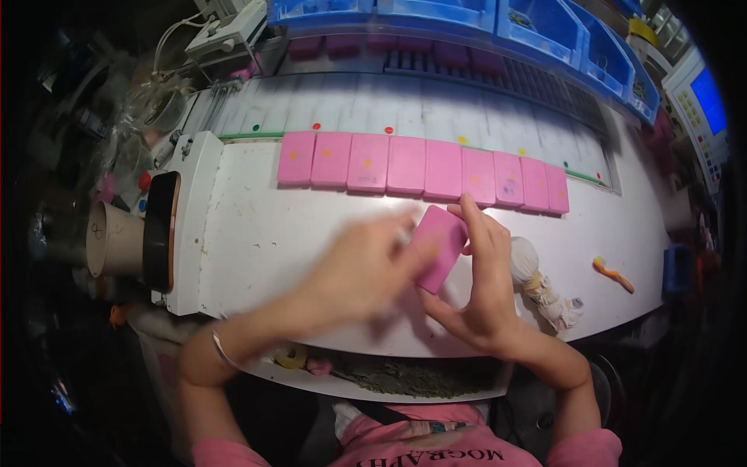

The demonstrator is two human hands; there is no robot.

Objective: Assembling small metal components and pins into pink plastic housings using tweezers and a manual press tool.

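Right hand [489,296] angled upward, a pink block [442,247] is pinched between thumb and fingers; the left hand [362,261] alongside is too blurred to tell.

Lettering on a shirt, a character on a cup

At six o'clock, dark capital letters run in a curve across the front of the pink shirt [401,450]. At nine o'clock, the cream cup [123,241] bears a single dark character inside a ring. At twelve o'clock, the third pink block [367,152] from the left carries a small faint grey marking near its lower edge, too small to read. Toward two o'clock, the seventh pink block [508,173] shows a blurred bluish mark; farther out, the blue screen [709,100] is illegible.
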